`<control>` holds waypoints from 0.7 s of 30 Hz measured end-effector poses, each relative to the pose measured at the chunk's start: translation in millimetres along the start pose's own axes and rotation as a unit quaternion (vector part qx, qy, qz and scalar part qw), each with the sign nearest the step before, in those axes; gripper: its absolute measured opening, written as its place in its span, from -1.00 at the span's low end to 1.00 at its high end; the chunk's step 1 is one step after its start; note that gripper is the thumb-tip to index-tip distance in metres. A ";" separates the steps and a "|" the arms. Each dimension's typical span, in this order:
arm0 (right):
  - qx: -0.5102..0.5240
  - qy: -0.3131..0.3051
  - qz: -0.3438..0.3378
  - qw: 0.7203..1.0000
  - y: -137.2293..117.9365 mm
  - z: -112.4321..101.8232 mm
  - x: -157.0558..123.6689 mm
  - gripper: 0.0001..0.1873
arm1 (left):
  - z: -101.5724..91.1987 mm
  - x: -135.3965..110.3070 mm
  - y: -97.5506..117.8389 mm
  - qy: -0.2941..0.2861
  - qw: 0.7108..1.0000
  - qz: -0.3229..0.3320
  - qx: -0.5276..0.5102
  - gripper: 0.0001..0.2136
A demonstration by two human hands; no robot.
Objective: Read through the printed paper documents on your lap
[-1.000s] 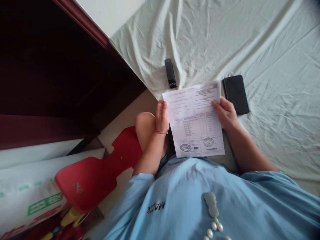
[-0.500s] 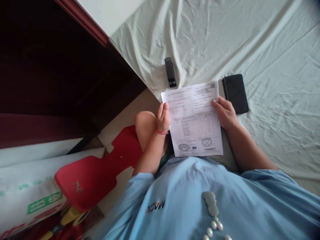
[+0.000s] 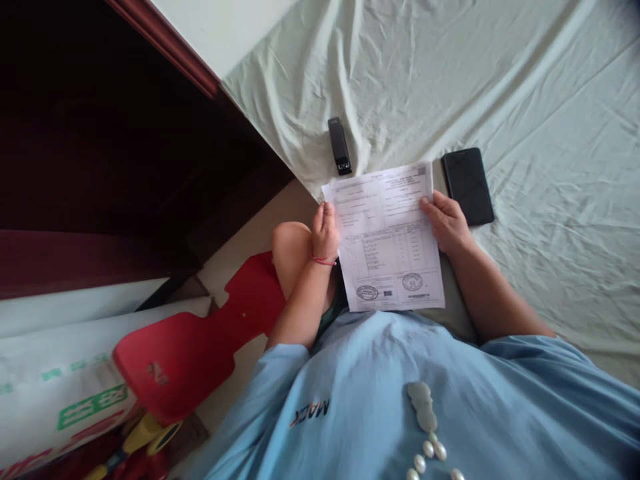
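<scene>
1. Printed paper [image 3: 387, 250] between both hands, in front of blue shirt [image 3: 370, 373]
2. Right hand [image 3: 450, 223]: thumb on top, gripping paper's right edge
3. Left hand [image 3: 325, 233]: fingers together at left edge, can't tell if gripping
4. Black stapler [image 3: 339, 145] beyond paper, black phone-like slab [image 3: 469, 187] just beside right hand, both on pale sheet [image 3: 560, 147]

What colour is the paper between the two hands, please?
The paper is white, with dark print; it shows best in the head view.

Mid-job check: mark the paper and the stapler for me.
Paper [image 3: 387, 243]: head view, middle of the printed side.
Stapler [image 3: 339, 145]: head view, middle of the black upper arm.
</scene>
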State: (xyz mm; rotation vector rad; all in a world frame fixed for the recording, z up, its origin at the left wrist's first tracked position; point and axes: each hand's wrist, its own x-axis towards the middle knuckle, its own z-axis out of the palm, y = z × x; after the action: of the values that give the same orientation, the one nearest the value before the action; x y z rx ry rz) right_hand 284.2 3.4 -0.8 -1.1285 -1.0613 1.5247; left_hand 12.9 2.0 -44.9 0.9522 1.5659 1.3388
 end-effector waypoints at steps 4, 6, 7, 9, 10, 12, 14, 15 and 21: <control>-0.019 0.004 -0.004 1.000 0.4 -0.3 0.1 -0.53 | 1.8 -0.3 2.8 -0.006 0.999 0.041 0.001 -0.46; -0.032 0.007 -0.005 0.999 0.3 -0.4 0.1 -0.50 | 0.4 0.4 2.1 -0.011 0.998 0.054 0.010 -0.46; -0.035 0.008 -0.004 0.999 0.0 -0.3 0.1 -0.49 | -0.6 0.7 1.6 -0.013 0.998 0.057 0.015 -0.46; -0.037 0.010 -0.002 0.999 -0.9 0.0 0.0 -0.48 | -2.7 1.4 0.5 -0.014 0.998 0.062 0.026 -0.46; -0.038 0.012 -0.002 0.999 -1.4 0.3 0.0 -0.48 | -3.5 1.8 -0.1 -0.012 0.997 0.067 0.032 -0.46; -0.040 0.011 -0.003 0.999 -2.3 0.7 0.1 -0.49 | -4.6 2.7 -1.6 -0.008 0.996 0.077 0.040 -0.46; -0.047 0.017 -0.005 0.999 -2.4 0.7 0.6 -0.49 | -4.7 3.7 -3.2 -0.006 0.995 0.083 0.045 -0.46; -0.053 0.027 -0.007 0.998 -2.1 0.4 1.0 -0.49 | -4.5 4.2 -3.9 -0.005 0.995 0.083 0.046 -0.46; -0.120 0.108 -0.022 0.987 0.7 -1.0 2.7 -0.37 | -2.2 5.2 -0.4 -0.013 0.998 0.058 0.027 -0.44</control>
State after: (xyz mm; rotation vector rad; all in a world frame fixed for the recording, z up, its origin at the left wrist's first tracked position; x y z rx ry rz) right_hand 284.6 6.0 -2.1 -1.3935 -1.1316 1.2306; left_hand 9.0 5.9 -45.8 1.1046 1.5542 1.3652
